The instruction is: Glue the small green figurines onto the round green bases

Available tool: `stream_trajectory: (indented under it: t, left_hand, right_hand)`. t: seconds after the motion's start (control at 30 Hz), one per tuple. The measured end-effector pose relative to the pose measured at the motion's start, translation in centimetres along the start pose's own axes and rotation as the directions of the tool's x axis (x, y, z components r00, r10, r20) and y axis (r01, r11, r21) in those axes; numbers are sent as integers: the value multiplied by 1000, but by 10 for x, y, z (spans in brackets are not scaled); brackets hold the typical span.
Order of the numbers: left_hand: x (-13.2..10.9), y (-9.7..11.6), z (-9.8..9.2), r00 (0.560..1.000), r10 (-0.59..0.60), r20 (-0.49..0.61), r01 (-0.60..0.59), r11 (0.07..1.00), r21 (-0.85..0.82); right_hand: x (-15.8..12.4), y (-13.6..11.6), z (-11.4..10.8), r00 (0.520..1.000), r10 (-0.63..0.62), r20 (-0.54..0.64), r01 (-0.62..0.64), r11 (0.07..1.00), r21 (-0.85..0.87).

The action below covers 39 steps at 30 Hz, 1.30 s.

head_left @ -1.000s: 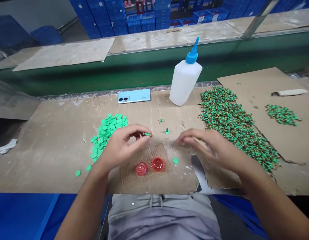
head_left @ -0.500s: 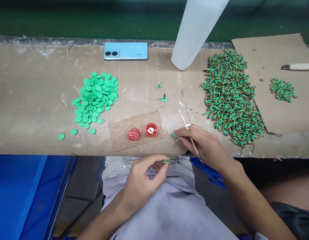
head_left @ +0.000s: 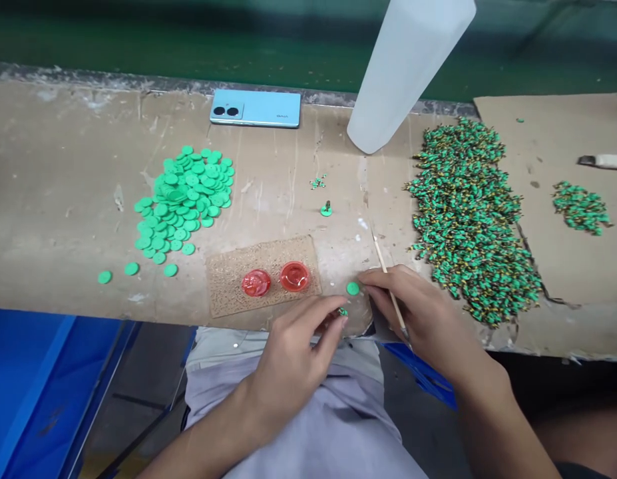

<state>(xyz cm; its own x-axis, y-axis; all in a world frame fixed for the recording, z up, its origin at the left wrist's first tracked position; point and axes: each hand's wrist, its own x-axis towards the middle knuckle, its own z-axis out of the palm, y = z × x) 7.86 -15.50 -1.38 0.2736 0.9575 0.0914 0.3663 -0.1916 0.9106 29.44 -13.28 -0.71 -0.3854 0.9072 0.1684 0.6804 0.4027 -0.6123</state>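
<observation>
Left hand pinches small green piece at lower centre of frame. Right hand grips wooden stick, just beside green disc. Hands near, not touching.

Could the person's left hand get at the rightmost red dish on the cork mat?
Probably yes: the left hand sits just below the cork mat, and nothing blocks the way to the dish, though it pinches a small green piece.

Bright, even indoor light; faint soft shadows; glints on the red dish; blurred top edge
</observation>
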Motion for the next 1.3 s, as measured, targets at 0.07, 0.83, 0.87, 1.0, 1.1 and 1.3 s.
stream_trajectory:
  t: [0.07,0.83,0.87,1.0,1.1,1.3]
  left_hand:
    - [0,0,4,1000,-12,-20,12,1000,10]
    - [-3,12,-10,980,-197,6,197,976,-97]
    - [-3,12,-8,987,-161,-1,161,985,-57]
    - [1,10,-3,995,-103,16,102,994,50]
    - [2,9,-4,995,-86,48,82,993,90]
    - [-3,6,-7,997,28,77,-37,992,118]
  right_hand:
    - [-2,4,1,1000,-27,15,26,999,40]
    - [-31,-8,27,997,-32,-64,38,994,98]
    - [-31,-8,27,998,-19,-67,27,992,123]
    - [-37,-4,27,995,81,-65,-58,951,305]
    - [-43,0,26,990,123,-66,-85,904,420]
    - [-54,2,17,973,205,-104,-122,844,522]
